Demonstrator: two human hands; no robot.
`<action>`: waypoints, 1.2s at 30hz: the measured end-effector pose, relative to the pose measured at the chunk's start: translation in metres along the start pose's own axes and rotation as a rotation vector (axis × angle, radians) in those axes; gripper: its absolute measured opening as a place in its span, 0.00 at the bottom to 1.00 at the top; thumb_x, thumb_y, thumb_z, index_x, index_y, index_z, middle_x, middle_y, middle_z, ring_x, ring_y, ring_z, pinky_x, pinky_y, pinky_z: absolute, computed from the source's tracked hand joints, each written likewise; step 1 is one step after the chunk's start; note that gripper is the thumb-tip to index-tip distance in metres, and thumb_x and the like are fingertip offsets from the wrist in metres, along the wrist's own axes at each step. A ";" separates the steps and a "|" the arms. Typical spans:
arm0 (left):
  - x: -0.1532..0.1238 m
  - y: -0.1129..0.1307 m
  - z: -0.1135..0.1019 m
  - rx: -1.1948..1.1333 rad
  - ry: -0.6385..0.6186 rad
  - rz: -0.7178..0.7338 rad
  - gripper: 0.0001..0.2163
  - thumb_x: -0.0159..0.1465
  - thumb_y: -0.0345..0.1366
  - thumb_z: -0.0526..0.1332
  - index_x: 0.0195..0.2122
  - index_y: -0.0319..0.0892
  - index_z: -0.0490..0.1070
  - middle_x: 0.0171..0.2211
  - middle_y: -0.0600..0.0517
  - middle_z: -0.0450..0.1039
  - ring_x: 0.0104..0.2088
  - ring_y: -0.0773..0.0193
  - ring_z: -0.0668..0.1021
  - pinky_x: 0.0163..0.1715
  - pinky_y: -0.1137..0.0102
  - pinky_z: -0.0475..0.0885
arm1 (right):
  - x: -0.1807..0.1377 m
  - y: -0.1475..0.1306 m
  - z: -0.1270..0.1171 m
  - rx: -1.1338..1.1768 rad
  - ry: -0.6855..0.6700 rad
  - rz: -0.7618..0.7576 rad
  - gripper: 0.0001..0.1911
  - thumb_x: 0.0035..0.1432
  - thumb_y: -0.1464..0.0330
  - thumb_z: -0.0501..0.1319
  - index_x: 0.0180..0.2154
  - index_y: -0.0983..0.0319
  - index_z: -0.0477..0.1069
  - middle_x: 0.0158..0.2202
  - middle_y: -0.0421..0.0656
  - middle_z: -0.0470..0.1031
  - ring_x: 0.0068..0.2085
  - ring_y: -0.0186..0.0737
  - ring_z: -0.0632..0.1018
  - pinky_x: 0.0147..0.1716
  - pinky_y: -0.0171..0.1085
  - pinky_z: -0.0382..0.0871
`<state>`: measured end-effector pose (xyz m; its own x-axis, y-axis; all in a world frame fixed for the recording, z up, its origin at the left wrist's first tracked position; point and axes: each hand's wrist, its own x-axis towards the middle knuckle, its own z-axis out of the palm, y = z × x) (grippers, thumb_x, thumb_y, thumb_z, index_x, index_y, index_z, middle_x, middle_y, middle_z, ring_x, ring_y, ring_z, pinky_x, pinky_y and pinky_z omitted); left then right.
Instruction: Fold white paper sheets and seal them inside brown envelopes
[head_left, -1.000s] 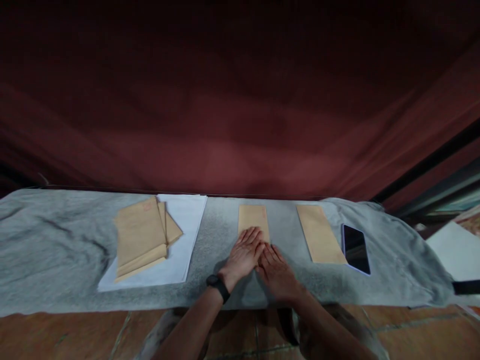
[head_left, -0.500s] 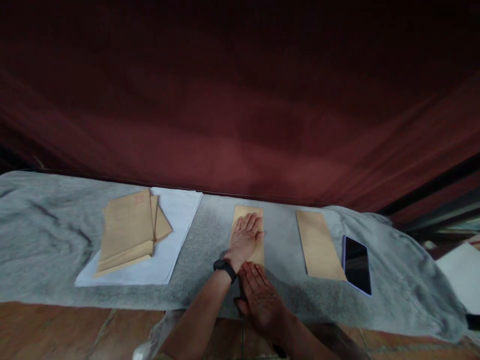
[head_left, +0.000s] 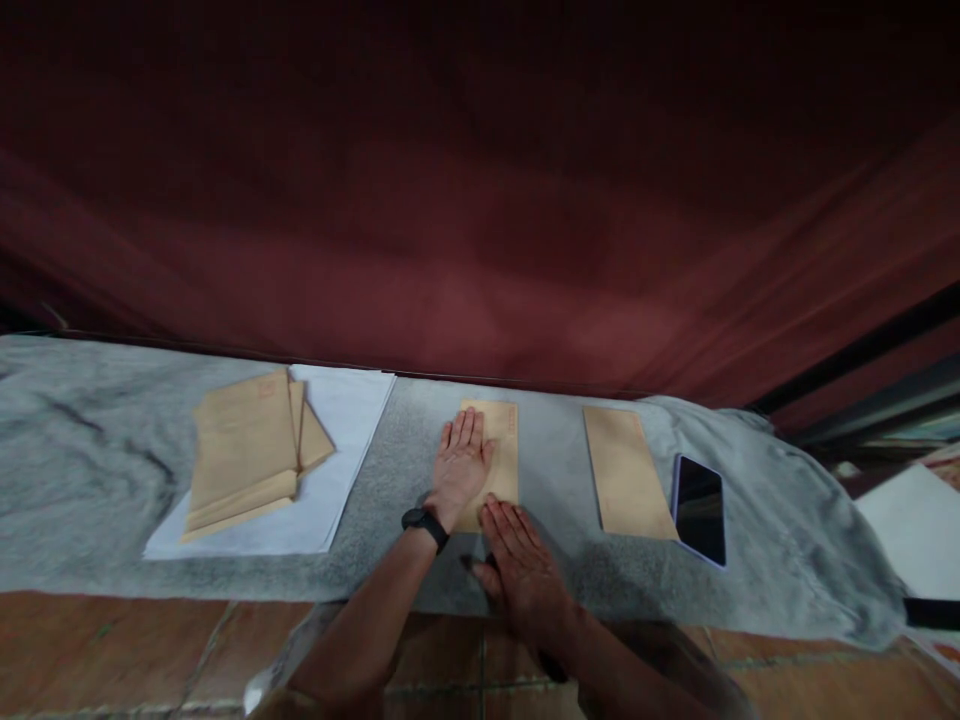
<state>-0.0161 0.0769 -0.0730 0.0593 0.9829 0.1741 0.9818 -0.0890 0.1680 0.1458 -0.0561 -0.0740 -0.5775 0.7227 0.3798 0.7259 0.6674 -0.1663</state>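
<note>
A brown paper envelope lies flat on the grey cloth in front of me, with faint red print at its upper right. My left hand, with a black band on the wrist, rests flat over the envelope's left side, fingers stretched out. At its lower edge my right hand lies with fingers extended, the fingertips touching the envelope's near end. Neither hand grasps anything. To the right is another brown envelope, close beside a dark-screened phone.
On the left, several brown envelopes lie fanned on white paper sheets. Grey cloth covers the long surface, and a dark red curtain-like backdrop rises behind it. Brown floor tiles run along the near side.
My left hand has slid left across the envelope, uncovering its right side and red print. My right hand stays near the lower end. The whole view has shifted slightly.
</note>
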 end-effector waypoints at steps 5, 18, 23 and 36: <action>-0.009 -0.008 -0.006 -0.018 0.022 0.002 0.29 0.75 0.44 0.42 0.72 0.33 0.56 0.73 0.41 0.56 0.74 0.55 0.57 0.73 0.56 0.50 | 0.005 0.009 -0.002 -0.016 -0.034 0.112 0.29 0.73 0.63 0.51 0.69 0.69 0.61 0.70 0.54 0.63 0.71 0.47 0.64 0.70 0.50 0.62; -0.031 -0.012 -0.017 -0.018 -0.033 0.068 0.27 0.76 0.41 0.42 0.71 0.35 0.58 0.74 0.42 0.53 0.74 0.50 0.57 0.73 0.52 0.51 | 0.073 0.055 0.010 -0.028 -0.230 0.293 0.29 0.76 0.66 0.42 0.72 0.66 0.56 0.74 0.51 0.56 0.73 0.45 0.59 0.73 0.50 0.50; -0.041 -0.010 -0.017 -0.030 -0.041 0.109 0.27 0.76 0.40 0.43 0.72 0.36 0.57 0.74 0.43 0.53 0.74 0.50 0.55 0.73 0.51 0.51 | 0.100 0.058 0.019 -0.066 -0.233 0.399 0.30 0.77 0.63 0.40 0.72 0.69 0.55 0.74 0.51 0.53 0.74 0.47 0.58 0.72 0.51 0.48; -0.062 -0.008 -0.013 -0.119 0.006 0.206 0.28 0.74 0.42 0.48 0.73 0.37 0.54 0.73 0.41 0.55 0.74 0.51 0.56 0.72 0.48 0.55 | 0.130 0.065 0.033 -0.117 -0.114 0.596 0.30 0.76 0.63 0.40 0.73 0.66 0.54 0.74 0.53 0.55 0.73 0.53 0.59 0.71 0.57 0.44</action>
<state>-0.0298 0.0148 -0.0724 0.2546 0.9412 0.2221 0.9210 -0.3061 0.2411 0.1054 0.0868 -0.0652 -0.0914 0.9842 0.1519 0.9685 0.1233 -0.2164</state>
